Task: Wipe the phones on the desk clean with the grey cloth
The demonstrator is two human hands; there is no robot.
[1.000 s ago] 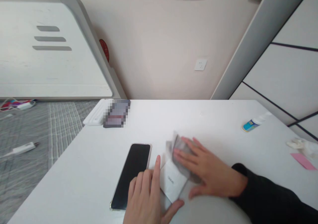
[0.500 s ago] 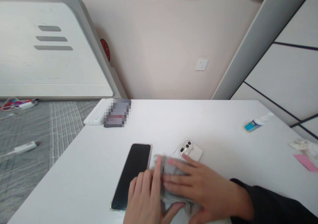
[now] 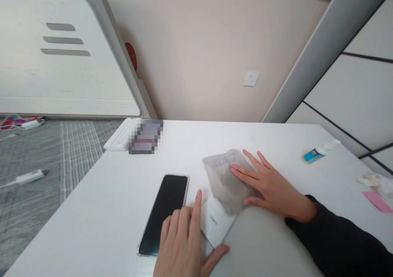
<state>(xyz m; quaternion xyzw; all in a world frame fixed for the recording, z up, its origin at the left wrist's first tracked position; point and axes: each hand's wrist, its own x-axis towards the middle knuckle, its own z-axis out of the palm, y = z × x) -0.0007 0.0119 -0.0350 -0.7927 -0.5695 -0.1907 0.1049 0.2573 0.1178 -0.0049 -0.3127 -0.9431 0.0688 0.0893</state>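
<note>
Short of the worktop's (image 3: 76, 228) far edge, my spread left grip (image 3: 181, 240) frames the white phone (image 3: 213, 225) — likely against sliding. My right grip (image 3: 268, 191), unclenched, lies over the grey cloth (image 3: 222, 180).

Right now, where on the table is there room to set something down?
Two patches of the table look bare: the far strip beyond the cloth, between the pixelated item and the spray bottle; and the left side, between the black-screened phone and the table's left edge. Crowded: the near middle, around left hand, white phone and right hand.
</note>
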